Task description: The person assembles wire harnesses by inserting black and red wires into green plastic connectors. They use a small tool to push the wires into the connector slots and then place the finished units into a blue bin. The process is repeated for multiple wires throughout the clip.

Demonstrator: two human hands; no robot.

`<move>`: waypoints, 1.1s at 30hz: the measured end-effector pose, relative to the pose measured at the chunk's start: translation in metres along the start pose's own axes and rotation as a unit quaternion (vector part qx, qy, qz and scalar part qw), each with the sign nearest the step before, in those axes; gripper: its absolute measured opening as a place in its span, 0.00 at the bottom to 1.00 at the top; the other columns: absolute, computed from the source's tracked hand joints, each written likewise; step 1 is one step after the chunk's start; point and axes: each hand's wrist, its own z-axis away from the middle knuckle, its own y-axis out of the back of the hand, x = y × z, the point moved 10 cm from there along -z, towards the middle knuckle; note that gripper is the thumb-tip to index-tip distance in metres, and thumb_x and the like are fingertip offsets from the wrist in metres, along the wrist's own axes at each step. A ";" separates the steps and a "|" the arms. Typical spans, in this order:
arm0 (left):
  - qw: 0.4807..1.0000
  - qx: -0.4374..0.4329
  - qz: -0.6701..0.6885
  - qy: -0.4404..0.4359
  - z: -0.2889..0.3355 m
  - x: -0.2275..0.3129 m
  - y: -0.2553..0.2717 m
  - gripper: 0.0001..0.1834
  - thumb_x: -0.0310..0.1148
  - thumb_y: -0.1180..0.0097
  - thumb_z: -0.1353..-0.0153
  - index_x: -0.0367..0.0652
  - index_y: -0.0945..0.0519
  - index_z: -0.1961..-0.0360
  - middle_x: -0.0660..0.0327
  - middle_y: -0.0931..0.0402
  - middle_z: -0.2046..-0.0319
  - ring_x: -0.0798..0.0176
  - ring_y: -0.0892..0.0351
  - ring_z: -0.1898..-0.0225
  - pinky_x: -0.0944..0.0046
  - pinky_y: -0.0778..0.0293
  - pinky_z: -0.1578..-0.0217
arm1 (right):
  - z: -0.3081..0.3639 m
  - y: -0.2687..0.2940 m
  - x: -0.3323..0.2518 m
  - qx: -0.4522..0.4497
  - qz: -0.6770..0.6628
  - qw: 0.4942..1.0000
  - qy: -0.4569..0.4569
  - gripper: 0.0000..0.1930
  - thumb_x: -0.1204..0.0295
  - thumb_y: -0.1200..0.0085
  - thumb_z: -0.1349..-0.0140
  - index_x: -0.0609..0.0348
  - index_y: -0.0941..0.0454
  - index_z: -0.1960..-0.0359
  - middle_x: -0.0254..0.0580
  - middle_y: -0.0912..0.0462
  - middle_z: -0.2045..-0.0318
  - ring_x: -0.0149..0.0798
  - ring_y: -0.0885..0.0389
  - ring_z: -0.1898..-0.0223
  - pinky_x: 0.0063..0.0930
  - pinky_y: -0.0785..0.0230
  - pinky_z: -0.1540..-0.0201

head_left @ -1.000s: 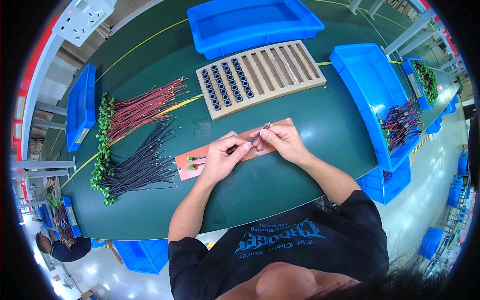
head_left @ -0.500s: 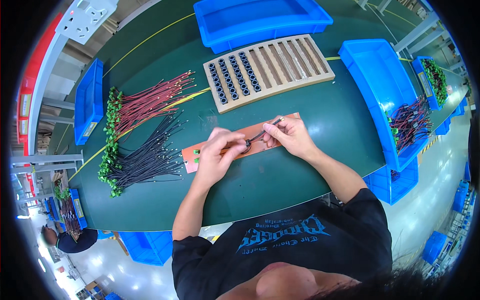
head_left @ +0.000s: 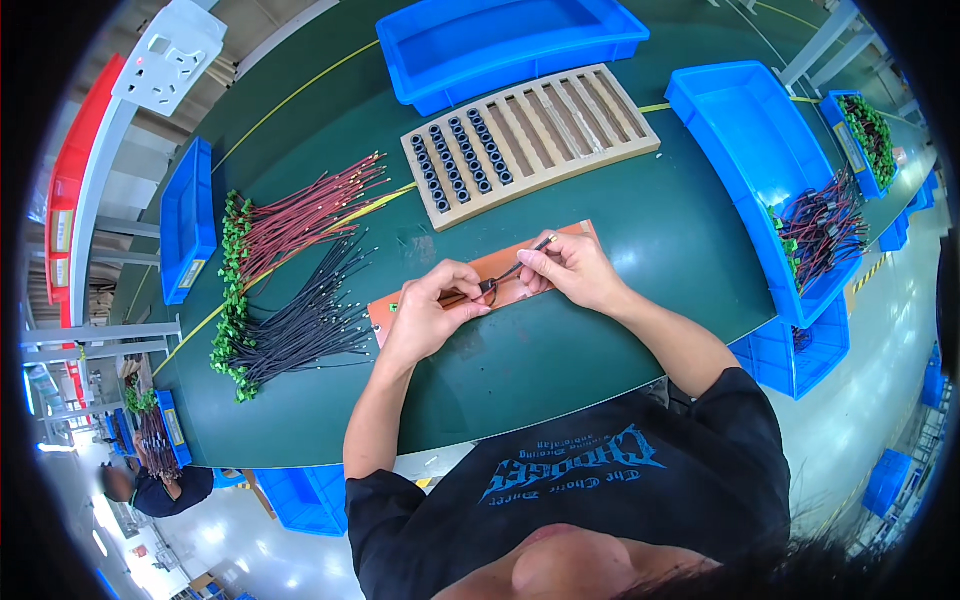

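Both of my hands work over a narrow orange-brown board (head_left: 382, 314) lying on the green table. My left hand (head_left: 435, 308) is closed, thumb and fingers pinching a small black ring (head_left: 487, 286) and the cable beside it. Thin dark cable (head_left: 508, 273) passes by the ring and forms a small loop there. My right hand (head_left: 572, 270) pinches that cable near its metal-tipped end (head_left: 548, 242), right of the ring. A bit of green connector (head_left: 394, 307) shows at the board's left; how the cable runs under my left fingers is hidden.
Left lie red cables (head_left: 315, 215) and black cables (head_left: 310, 315) with green connectors (head_left: 232, 255). Beyond the board sits a slotted wooden tray (head_left: 560, 176) with rows of black rings (head_left: 457, 160). Blue bins stand behind (head_left: 510, 75) and right (head_left: 735, 130), the right one holding finished-looking cable bundles (head_left: 825, 230).
The whole view has shifted slightly. My hands stay close together over the board with the ring and cable; a small cable loop now shows more plainly below the ring.
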 end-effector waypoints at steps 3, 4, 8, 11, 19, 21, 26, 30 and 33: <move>1.000 0.006 -0.014 -0.006 -0.002 -0.010 0.003 0.07 0.19 0.31 0.41 0.34 0.18 0.64 0.59 0.14 0.61 0.67 0.14 0.57 0.67 0.17 0.55 | 0.003 0.005 -0.016 0.024 0.135 0.989 0.055 0.13 0.65 0.42 0.26 0.64 0.18 0.64 0.38 0.13 0.73 0.30 0.15 0.69 0.27 0.21 0.63; 1.000 0.007 -0.017 -0.011 -0.002 -0.013 0.004 0.07 0.19 0.31 0.41 0.34 0.18 0.65 0.59 0.15 0.61 0.67 0.14 0.57 0.67 0.17 0.55 | 0.004 0.007 -0.023 0.036 0.202 0.976 0.078 0.13 0.65 0.41 0.27 0.64 0.18 0.65 0.39 0.13 0.73 0.33 0.14 0.69 0.30 0.22 0.62; 0.998 0.004 0.006 -0.060 -0.004 -0.008 0.008 0.04 0.18 0.35 0.38 0.34 0.17 0.63 0.58 0.16 0.61 0.67 0.16 0.60 0.67 0.18 0.59 | 0.015 0.003 -0.054 0.069 0.415 0.870 0.257 0.12 0.65 0.38 0.31 0.62 0.19 0.69 0.42 0.14 0.74 0.45 0.15 0.68 0.38 0.31 0.57; 0.994 -0.012 -0.042 -0.101 -0.003 0.005 0.007 0.05 0.16 0.37 0.38 0.34 0.15 0.62 0.58 0.17 0.61 0.67 0.17 0.62 0.67 0.20 0.61 | 0.015 0.004 -0.051 0.072 0.419 0.867 0.261 0.12 0.65 0.37 0.33 0.59 0.19 0.71 0.41 0.15 0.72 0.46 0.17 0.67 0.40 0.34 0.56; 0.971 0.062 -0.174 -0.150 0.010 0.032 -0.007 0.12 0.21 0.28 0.47 0.35 0.13 0.60 0.53 0.16 0.58 0.56 0.14 0.57 0.61 0.17 0.55 | 0.015 0.003 -0.056 0.070 0.471 0.841 0.257 0.09 0.67 0.35 0.36 0.58 0.17 0.70 0.37 0.16 0.70 0.41 0.23 0.64 0.39 0.36 0.57; 0.956 0.088 -0.212 -0.185 0.013 0.044 -0.011 0.13 0.23 0.26 0.48 0.35 0.14 0.61 0.52 0.15 0.57 0.53 0.14 0.57 0.59 0.18 0.54 | 0.015 0.006 -0.055 0.068 0.475 0.841 0.249 0.08 0.68 0.35 0.36 0.57 0.17 0.69 0.38 0.15 0.68 0.42 0.22 0.64 0.39 0.36 0.57; 0.945 0.143 -0.215 -0.199 0.010 0.031 -0.010 0.11 0.22 0.25 0.50 0.35 0.15 0.66 0.54 0.13 0.62 0.53 0.15 0.56 0.57 0.19 0.54 | 0.013 0.006 -0.056 0.064 0.489 0.835 0.246 0.07 0.67 0.35 0.36 0.56 0.16 0.68 0.37 0.15 0.68 0.42 0.24 0.63 0.39 0.37 0.55; 0.952 0.135 -0.211 -0.175 0.004 0.027 -0.010 0.11 0.21 0.25 0.51 0.36 0.15 0.67 0.55 0.14 0.63 0.53 0.16 0.58 0.57 0.20 0.55 | 0.013 0.012 -0.056 0.065 0.495 0.834 0.236 0.06 0.67 0.36 0.35 0.56 0.15 0.66 0.35 0.18 0.67 0.42 0.25 0.62 0.39 0.39 0.54; 0.955 0.125 -0.209 -0.168 0.001 0.026 -0.011 0.10 0.20 0.26 0.50 0.36 0.16 0.68 0.55 0.15 0.64 0.53 0.17 0.59 0.57 0.21 0.57 | 0.012 0.015 -0.054 0.057 0.489 0.841 0.224 0.06 0.68 0.36 0.36 0.56 0.15 0.65 0.35 0.19 0.67 0.42 0.26 0.61 0.39 0.39 0.53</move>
